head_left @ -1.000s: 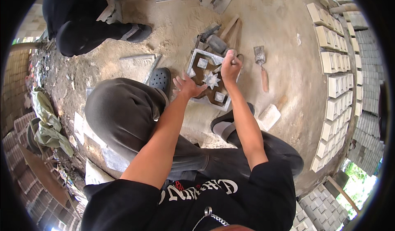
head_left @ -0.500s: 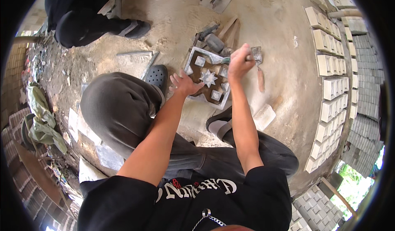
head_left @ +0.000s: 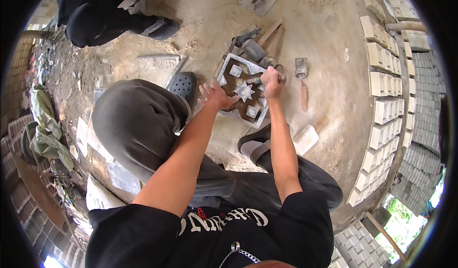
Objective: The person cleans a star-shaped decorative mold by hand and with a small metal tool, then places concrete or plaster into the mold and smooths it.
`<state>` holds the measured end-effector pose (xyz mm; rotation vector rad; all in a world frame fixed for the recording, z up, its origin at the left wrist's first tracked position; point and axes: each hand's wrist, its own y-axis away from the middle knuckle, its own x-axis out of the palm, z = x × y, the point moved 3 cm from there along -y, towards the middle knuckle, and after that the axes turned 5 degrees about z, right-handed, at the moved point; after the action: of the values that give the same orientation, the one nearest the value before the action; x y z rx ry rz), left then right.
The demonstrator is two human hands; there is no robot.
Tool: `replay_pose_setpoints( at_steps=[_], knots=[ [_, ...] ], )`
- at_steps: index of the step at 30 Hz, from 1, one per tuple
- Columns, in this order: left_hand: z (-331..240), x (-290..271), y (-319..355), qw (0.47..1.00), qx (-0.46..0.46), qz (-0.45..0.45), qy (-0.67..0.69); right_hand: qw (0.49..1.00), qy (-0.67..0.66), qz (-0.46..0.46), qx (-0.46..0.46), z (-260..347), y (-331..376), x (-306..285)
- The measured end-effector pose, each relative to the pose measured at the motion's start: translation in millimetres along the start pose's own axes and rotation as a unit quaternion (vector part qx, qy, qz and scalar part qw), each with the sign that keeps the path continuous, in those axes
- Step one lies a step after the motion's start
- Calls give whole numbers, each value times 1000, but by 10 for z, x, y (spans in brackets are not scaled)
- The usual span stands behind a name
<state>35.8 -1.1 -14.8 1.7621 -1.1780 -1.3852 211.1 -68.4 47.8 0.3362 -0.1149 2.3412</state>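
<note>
On the ground in front of me lies a square metal mould (head_left: 258, 123), with a grey star-shaped piece (head_left: 244, 91) in its middle and smaller blocks (head_left: 235, 70) around that, over a brown bottom. My left hand (head_left: 215, 95) rests at the mould's left edge with its fingers spread, holding nothing. My right hand (head_left: 273, 83) is closed around a short-handled, brush-like tool (head_left: 255, 80) at the mould's right side. The tool's working end reaches in near the star, but its exact kind is hard to make out.
A trowel (head_left: 302, 84) lies right of the mould; a mallet (head_left: 253, 50) lies behind it. Further back is a flat float (head_left: 259, 0). Rows of pale cast blocks (head_left: 385, 110) line the right side. Another person's leg and shoe (head_left: 162, 28) are at the upper left.
My right hand has come down and slightly left, bringing the tool closer to the star and uncovering the trowel. The left hand stays at the mould's edge.
</note>
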Motion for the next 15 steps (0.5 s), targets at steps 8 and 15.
replay_pose_setpoints(
  at_steps=[8, 15],
  knots=[
    [20, 21, -17, 1000, -5, 6, 9, 995, 49, -57, -72, 28, 42, 167],
    [22, 28, -66, 1000, 5, -5, 14, 991, 89, -95, -25, 83, -119, 183]
  ],
)
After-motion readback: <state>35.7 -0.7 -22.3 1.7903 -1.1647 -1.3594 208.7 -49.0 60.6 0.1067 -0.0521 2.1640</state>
